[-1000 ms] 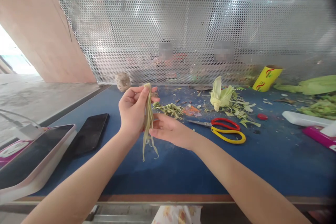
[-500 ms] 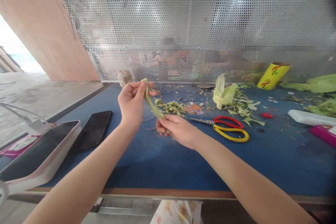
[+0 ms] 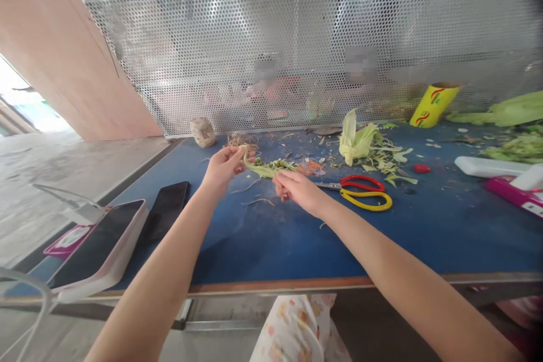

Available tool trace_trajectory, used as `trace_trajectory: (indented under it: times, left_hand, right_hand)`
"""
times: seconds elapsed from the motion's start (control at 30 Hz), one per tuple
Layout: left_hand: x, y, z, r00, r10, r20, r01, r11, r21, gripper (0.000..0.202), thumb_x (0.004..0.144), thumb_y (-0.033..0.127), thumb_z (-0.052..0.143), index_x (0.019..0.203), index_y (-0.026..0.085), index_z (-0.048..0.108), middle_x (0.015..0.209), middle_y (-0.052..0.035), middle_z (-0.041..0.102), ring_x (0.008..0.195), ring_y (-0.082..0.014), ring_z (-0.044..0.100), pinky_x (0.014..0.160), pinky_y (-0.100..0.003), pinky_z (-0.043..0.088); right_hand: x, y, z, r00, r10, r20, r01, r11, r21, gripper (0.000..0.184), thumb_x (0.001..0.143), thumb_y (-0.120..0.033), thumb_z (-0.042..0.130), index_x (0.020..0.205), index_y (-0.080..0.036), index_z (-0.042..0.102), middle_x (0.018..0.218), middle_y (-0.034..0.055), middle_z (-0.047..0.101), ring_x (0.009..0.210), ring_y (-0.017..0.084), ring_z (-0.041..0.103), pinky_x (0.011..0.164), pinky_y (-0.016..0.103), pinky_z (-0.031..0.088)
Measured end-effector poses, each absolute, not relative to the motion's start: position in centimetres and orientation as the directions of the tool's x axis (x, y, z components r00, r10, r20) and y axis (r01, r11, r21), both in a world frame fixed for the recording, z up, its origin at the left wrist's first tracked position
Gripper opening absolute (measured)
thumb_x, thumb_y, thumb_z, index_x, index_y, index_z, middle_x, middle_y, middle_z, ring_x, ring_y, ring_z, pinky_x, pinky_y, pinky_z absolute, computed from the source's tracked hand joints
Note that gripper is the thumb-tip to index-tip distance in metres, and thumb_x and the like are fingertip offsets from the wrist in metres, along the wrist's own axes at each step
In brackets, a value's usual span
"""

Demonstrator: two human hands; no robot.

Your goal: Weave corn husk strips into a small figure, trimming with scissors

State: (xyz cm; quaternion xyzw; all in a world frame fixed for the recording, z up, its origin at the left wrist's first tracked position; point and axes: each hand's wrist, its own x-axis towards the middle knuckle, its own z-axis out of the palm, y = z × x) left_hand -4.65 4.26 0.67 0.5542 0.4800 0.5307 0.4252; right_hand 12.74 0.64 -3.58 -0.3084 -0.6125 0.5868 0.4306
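Note:
Stretched between my hands over the table is a pale green strip of corn husk. My left hand pinches its upper left end between thumb and fingers. The other end sits in the closed fingers of my right hand. Behind the strip lies a pile of green shreds, partly hidden by it. Scissors with one red and one yellow handle lie just right of my right hand. Farther back stands a bunch of pale husk leaves with shreds beside it.
A black phone and a propped tablet-like device with cables lie left. Behind the table rises a perforated metal screen. A yellow roll, a small red object and a white and magenta item are right.
The view has shifted and tilted slightly. Both hands sit farther forward and right in view, and the strip now runs more level between them. Thin fibres show on the table below.

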Motion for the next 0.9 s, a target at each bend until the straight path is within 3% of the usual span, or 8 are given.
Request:
trace_trajectory:
  times: [0.13, 0.27, 0.37, 0.5, 0.73, 0.8, 0.9]
  left_hand:
    - [-6.1, 3.8, 1.6, 0.195, 0.976, 0.098, 0.463, -0.180, 0.868, 0.037, 0.075, 0.046, 0.052, 0.096, 0.017, 0.059, 0.094, -0.0100, 0.068, 0.090, -0.0227, 0.063, 0.068, -0.030, 0.047]
    - [-6.2, 2.8, 2.1, 0.417, 0.909, 0.017, 0.713, -0.338, 0.615, 0.037, 0.067, 0.032, 0.062, 0.101, 0.020, 0.061, 0.087, -0.0043, 0.070, 0.088, -0.0228, 0.062, 0.077, -0.033, 0.045]
    - [-5.3, 2.5, 1.5, 0.603, 0.794, -0.079, 0.767, -0.550, 0.330, 0.045, 0.071, 0.028, 0.058, 0.115, 0.019, 0.054, 0.093, -0.0037, 0.069, 0.088, -0.0213, 0.062, 0.079, -0.032, 0.044]
    - [-4.0, 2.5, 0.0, 0.692, 0.719, -0.063, 0.717, -0.677, 0.167, 0.047, 0.075, 0.020, 0.053, 0.121, 0.017, 0.049, 0.094, -0.0055, 0.069, 0.089, -0.0221, 0.061, 0.081, -0.033, 0.043]
    - [-3.5, 2.1, 0.1, 0.665, 0.742, 0.085, 0.724, -0.668, 0.170, 0.042, 0.075, 0.013, 0.049, 0.116, 0.019, 0.053, 0.083, -0.0047, 0.069, 0.080, -0.0203, 0.061, 0.078, -0.034, 0.044]
    - [-3.4, 1.5, 0.8, 0.558, 0.793, 0.245, 0.710, -0.609, 0.354, 0.034, 0.076, 0.018, 0.051, 0.109, 0.017, 0.056, 0.085, -0.0052, 0.068, 0.075, -0.0180, 0.061, 0.073, -0.032, 0.047]
    - [-3.0, 0.7, 1.5, 0.314, 0.860, 0.403, 0.467, -0.509, 0.723, 0.019, 0.072, 0.027, 0.059, 0.086, 0.015, 0.063, 0.078, -0.0052, 0.067, 0.064, -0.0148, 0.060, 0.060, -0.027, 0.050]
  right_hand:
    - [13.8, 1.7, -3.0, -0.297, 0.925, 0.238, -0.229, 0.173, -0.958, 0.029, 0.079, -0.045, 0.044, 0.066, -0.021, 0.035, 0.054, -0.0078, 0.026, 0.049, 0.008, 0.032, 0.053, 0.023, 0.033]
    - [14.3, 2.7, -3.0, -0.200, 0.944, 0.262, -0.277, 0.202, -0.939, 0.030, 0.077, -0.046, 0.045, 0.064, -0.021, 0.034, 0.052, -0.0082, 0.025, 0.047, 0.008, 0.030, 0.050, 0.022, 0.032]
    - [14.1, 3.1, -3.5, -0.183, 0.948, 0.261, -0.258, 0.210, -0.943, 0.029, 0.077, -0.045, 0.046, 0.064, -0.021, 0.036, 0.050, -0.0082, 0.027, 0.046, 0.008, 0.032, 0.049, 0.022, 0.032]
    - [13.7, 2.9, -4.0, -0.207, 0.948, 0.242, -0.217, 0.197, -0.956, 0.029, 0.079, -0.042, 0.044, 0.062, -0.020, 0.038, 0.049, -0.0079, 0.031, 0.044, 0.008, 0.033, 0.048, 0.022, 0.032]
    - [13.4, 2.8, -4.2, -0.210, 0.951, 0.228, -0.218, 0.182, -0.959, 0.029, 0.081, -0.042, 0.044, 0.063, -0.020, 0.036, 0.050, -0.0070, 0.035, 0.044, 0.007, 0.034, 0.046, 0.021, 0.030]
    - [13.4, 2.8, -4.2, -0.199, 0.953, 0.230, -0.230, 0.182, -0.956, 0.029, 0.081, -0.042, 0.044, 0.063, -0.021, 0.035, 0.050, -0.0078, 0.030, 0.043, 0.007, 0.032, 0.045, 0.021, 0.031]
    - [13.0, 2.5, -4.0, -0.203, 0.951, 0.232, -0.251, 0.179, -0.951, 0.029, 0.082, -0.041, 0.043, 0.063, -0.021, 0.035, 0.050, -0.0078, 0.029, 0.043, 0.007, 0.031, 0.045, 0.022, 0.032]
